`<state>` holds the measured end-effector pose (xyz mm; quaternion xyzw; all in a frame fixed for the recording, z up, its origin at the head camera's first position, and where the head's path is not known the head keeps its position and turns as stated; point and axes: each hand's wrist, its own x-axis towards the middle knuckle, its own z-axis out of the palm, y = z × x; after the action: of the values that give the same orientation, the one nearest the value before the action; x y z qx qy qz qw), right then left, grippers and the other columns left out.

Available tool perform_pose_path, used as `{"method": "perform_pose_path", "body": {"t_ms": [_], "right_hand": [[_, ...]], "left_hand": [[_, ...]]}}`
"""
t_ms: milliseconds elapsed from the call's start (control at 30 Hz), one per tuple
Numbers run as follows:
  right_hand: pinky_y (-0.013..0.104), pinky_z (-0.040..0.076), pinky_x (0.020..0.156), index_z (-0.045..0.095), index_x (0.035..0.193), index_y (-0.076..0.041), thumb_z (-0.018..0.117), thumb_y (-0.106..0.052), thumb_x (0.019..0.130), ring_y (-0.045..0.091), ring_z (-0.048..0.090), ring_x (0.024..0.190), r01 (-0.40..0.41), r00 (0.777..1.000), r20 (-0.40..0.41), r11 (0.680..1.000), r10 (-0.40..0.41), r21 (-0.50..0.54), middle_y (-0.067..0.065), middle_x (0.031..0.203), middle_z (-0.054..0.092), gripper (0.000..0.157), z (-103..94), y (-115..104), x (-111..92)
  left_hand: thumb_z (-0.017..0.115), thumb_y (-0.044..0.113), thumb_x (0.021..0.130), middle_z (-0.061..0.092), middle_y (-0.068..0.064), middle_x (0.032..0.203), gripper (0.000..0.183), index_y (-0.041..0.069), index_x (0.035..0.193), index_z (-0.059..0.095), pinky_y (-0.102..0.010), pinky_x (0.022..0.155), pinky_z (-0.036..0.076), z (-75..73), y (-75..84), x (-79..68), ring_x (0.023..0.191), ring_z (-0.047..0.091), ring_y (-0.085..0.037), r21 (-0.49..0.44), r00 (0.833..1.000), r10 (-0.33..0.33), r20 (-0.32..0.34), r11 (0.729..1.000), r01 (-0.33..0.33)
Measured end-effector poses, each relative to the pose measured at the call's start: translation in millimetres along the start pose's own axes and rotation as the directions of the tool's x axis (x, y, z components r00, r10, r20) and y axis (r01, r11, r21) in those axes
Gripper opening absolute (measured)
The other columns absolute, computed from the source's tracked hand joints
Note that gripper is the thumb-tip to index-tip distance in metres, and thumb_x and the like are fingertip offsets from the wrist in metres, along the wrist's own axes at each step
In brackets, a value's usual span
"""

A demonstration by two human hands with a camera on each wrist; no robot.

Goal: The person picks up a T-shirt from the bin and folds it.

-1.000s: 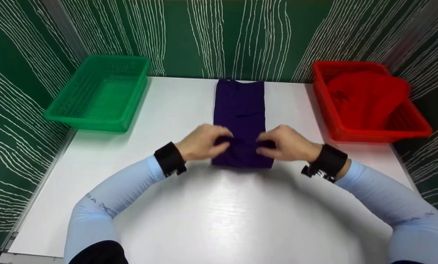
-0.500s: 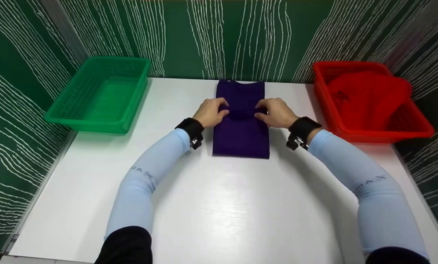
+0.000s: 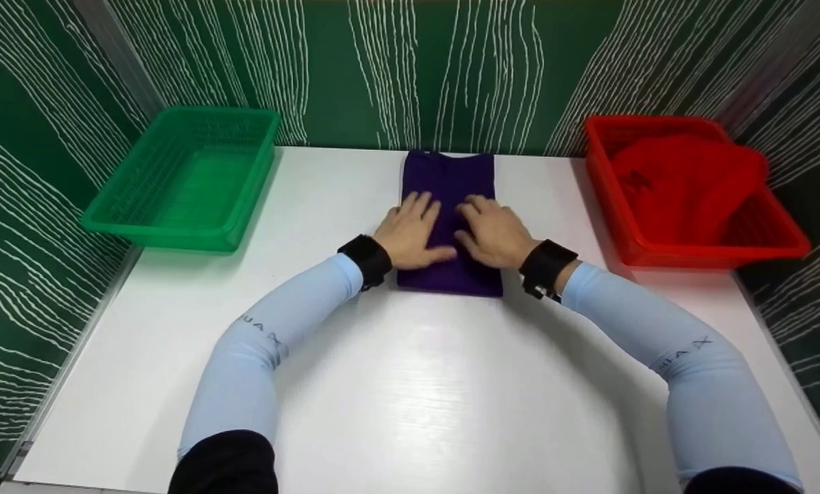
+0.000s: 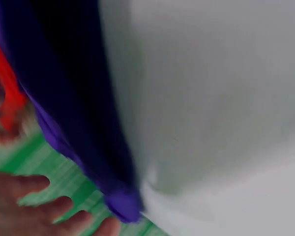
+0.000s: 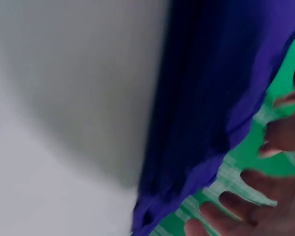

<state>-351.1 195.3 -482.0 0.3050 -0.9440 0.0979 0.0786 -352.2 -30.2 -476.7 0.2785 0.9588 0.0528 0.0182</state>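
Note:
A folded purple cloth (image 3: 449, 175) lies lengthwise on the white table, its far end near the back wall. It looks like a folded garment, though its kind is not clear. My left hand (image 3: 413, 233) is spread flat over its left half, thumb pointing inward. Over the right half, my right hand (image 3: 495, 233) is also spread, fingers toward the far end. Both wrist views show the side of the cloth (image 4: 73, 88) with straight fingers above it. Whether the palms press on it cannot be made out.
At the back left stands a green basket (image 3: 235, 230). A red basket (image 3: 718, 255) at the back right contains red cloth (image 3: 691, 178). Green walls with white streaks (image 3: 327, 75) bound the white table (image 3: 416, 398) at the back and sides.
Both hands first moved up the cloth with fingers bent at its sides, then opened out flat over it, a little nearer. The cloth's near edge shifted slightly away and now looks flatter.

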Motion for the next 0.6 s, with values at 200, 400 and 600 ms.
{"method": "perform_pose_path", "body": {"t_ms": [200, 400, 600], "right_hand": [[0.070, 0.030, 0.111, 0.018, 0.160, 0.005, 0.034, -0.052, 0.108, 0.046, 0.019, 0.151, 0.077, 0.960, 0.267, 0.996, -0.089, 0.054, 0.028, 0.167, 0.010, 0.079, 11.2, -25, -8], [0.065, 0.012, 0.120, -0.008, 0.163, -0.006, 0.022, -0.069, 0.103, 0.038, -0.004, 0.156, -0.012, 0.882, 0.471, 1.000, 0.005, 0.012, 0.015, 0.170, -0.014, 0.092, 24.5, -28, -11], [0.067, 0.000, 0.119, -0.008, 0.164, -0.009, 0.022, -0.080, 0.097, 0.037, -0.012, 0.156, -0.064, 0.869, 0.493, 0.998, 0.044, 0.024, 0.013, 0.170, -0.016, 0.102, 24.5, -21, -19]], "left_hand": [[0.037, 0.101, 0.072, -0.004, -0.018, 0.171, 0.140, 0.004, 0.163, -0.006, -0.057, 0.123, 0.013, 7.4, 16.9, -14.2, 0.157, -0.003, -0.036, 0.087, 0.987, 0.044, 0.154, 0.995, -0.058], [0.039, 0.106, 0.062, -0.012, -0.017, 0.170, 0.147, 0.014, 0.162, -0.017, -0.059, 0.123, 0.010, 19.1, 23.0, -16.0, 0.157, -0.008, -0.036, 0.075, 0.963, -0.048, 0.266, 0.997, 0.029], [0.039, 0.111, 0.049, -0.018, -0.025, 0.167, 0.158, 0.015, 0.163, -0.014, -0.058, 0.123, 0.006, 25.6, 22.5, -18.7, 0.154, -0.015, -0.043, 0.094, 0.953, -0.103, 0.285, 0.992, 0.079]]}}
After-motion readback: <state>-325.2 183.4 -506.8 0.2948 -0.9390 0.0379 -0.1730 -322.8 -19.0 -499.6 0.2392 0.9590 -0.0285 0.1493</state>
